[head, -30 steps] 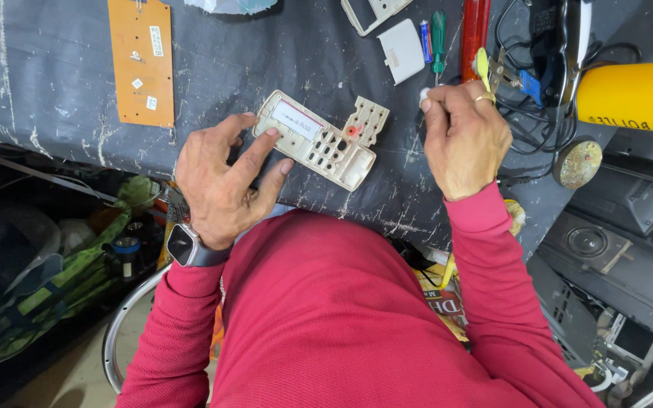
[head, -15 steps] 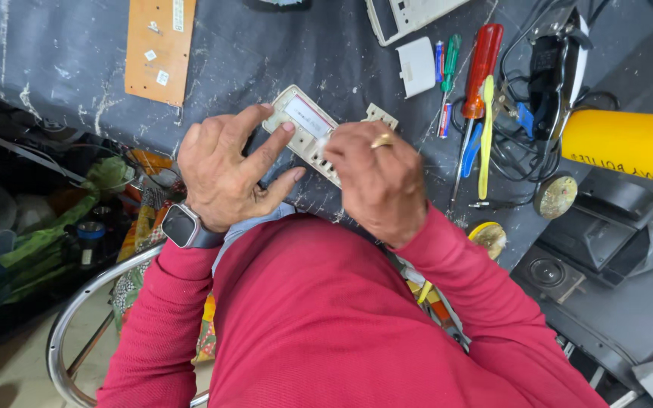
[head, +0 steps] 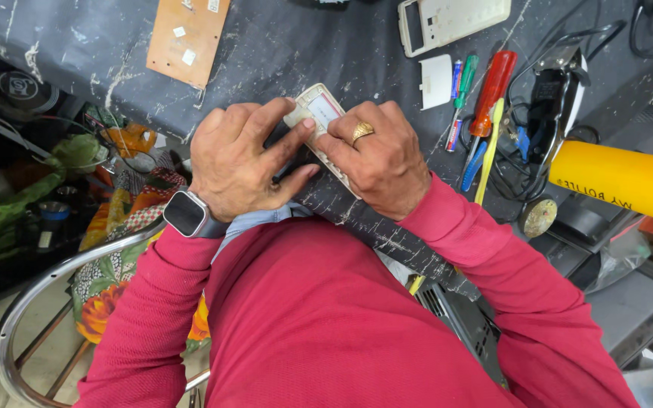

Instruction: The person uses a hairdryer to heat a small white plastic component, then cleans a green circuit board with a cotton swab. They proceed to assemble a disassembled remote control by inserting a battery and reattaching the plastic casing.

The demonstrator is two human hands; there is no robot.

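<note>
A pale, opened remote-control body (head: 319, 110) with a small screen window lies on the dark, scratched workbench (head: 281, 53). My left hand (head: 243, 159), with a smartwatch on its wrist, presses on the remote's left side, fingers spread over it. From the right my right hand (head: 383, 159), wearing a gold ring, covers the remote's lower part and grips it. Most of the remote is hidden under both hands; only its top end shows.
A brown circuit board (head: 187, 36) lies at the back left. A white remote shell (head: 451, 21) and small white cover (head: 436, 80) sit at the back. A red-handled screwdriver (head: 493, 91), other small tools, cables and a yellow cylinder (head: 621, 181) crowd the right.
My right hand came from the tools at the right onto the remote and now covers it together with the left hand. The loose keypad piece is no longer visible.
</note>
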